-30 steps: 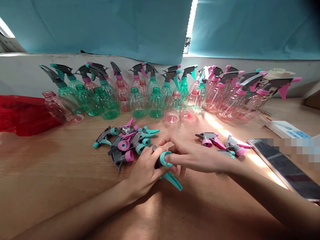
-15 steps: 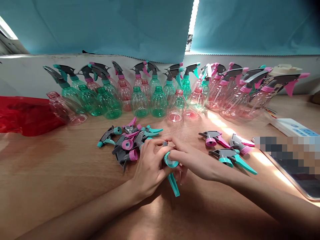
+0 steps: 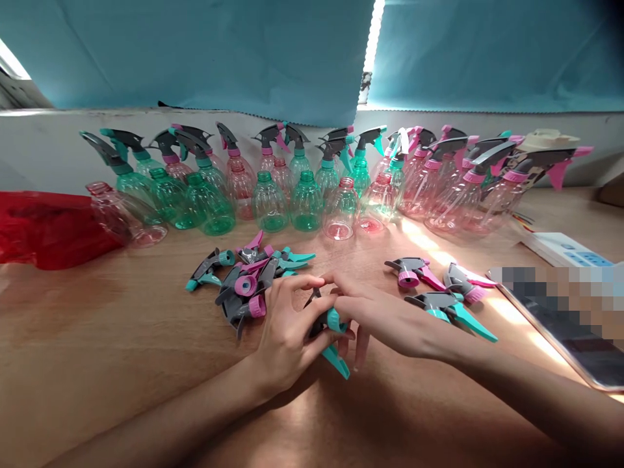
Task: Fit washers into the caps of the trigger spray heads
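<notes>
A grey and teal trigger spray head (image 3: 336, 320) is between my two hands, its teal trigger pointing down toward me and its collar facing right. My left hand (image 3: 285, 328) is closed around the grey body. From the other side my right hand (image 3: 385, 320) grips it too, fingertips at the grey end and around the collar; part of its grip is hidden. Left of my hands lies a pile of grey spray heads (image 3: 245, 285) with pink or teal parts. To the right rest a pink spray head (image 3: 408, 279) and a teal one (image 3: 441, 304), with another pink one beside them.
Several green bottles (image 3: 307, 208) and pink bottles (image 3: 340, 211) stand along the wall, some topped with spray heads. A red plastic bag (image 3: 53, 231) lies at the left. On the right are a phone (image 3: 560, 331) and a white box-like device (image 3: 568, 249).
The spray head has turned in my hands, so its collar now faces sideways instead of up toward me. Both hands stay closed on it.
</notes>
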Demonstrator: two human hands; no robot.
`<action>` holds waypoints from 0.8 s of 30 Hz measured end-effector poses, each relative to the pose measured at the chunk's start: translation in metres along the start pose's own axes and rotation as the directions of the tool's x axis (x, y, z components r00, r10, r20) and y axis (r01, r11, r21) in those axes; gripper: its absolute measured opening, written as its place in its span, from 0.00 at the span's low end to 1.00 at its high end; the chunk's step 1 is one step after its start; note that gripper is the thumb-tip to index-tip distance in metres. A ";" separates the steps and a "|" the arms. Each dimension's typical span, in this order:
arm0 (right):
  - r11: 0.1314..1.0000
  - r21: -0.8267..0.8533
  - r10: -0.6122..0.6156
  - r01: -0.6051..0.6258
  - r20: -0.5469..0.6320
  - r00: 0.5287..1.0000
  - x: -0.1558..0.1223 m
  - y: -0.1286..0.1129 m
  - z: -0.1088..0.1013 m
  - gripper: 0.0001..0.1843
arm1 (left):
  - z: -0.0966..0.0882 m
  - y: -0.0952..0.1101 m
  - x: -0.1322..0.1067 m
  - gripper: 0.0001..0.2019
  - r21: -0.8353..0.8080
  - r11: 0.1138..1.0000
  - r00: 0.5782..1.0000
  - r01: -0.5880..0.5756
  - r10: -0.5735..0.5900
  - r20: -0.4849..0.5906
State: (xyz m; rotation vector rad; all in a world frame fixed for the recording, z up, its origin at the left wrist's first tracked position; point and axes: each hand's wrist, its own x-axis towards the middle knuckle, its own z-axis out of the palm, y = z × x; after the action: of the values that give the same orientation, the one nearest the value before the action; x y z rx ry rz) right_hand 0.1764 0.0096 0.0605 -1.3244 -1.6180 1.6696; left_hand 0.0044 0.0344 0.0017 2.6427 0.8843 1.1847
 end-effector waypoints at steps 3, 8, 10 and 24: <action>1.000 0.031 0.006 -0.007 0.026 1.000 0.001 0.001 0.001 0.12 | -0.001 -0.001 0.001 0.11 0.006 1.000 0.999 -0.028 0.028 -0.030; 0.999 0.048 0.015 -0.017 0.034 0.999 0.003 0.002 0.001 0.13 | 0.000 -0.003 0.001 0.11 0.029 0.999 0.998 -0.037 0.039 -0.049; 1.000 0.024 -0.003 0.002 0.048 0.999 0.004 0.001 -0.001 0.14 | 0.001 -0.002 0.000 0.11 0.034 0.999 0.999 -0.027 0.029 -0.037; 0.994 0.100 0.033 -0.033 0.005 0.999 0.008 0.002 -0.007 0.16 | -0.001 -0.006 0.005 0.13 0.058 0.998 0.999 -0.031 0.032 -0.021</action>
State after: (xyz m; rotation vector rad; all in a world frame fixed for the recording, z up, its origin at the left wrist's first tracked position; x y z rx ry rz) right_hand 0.1792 0.0198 0.0573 -1.3059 -1.5013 1.7492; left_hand 0.0036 0.0421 0.0044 2.7039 0.8975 1.2158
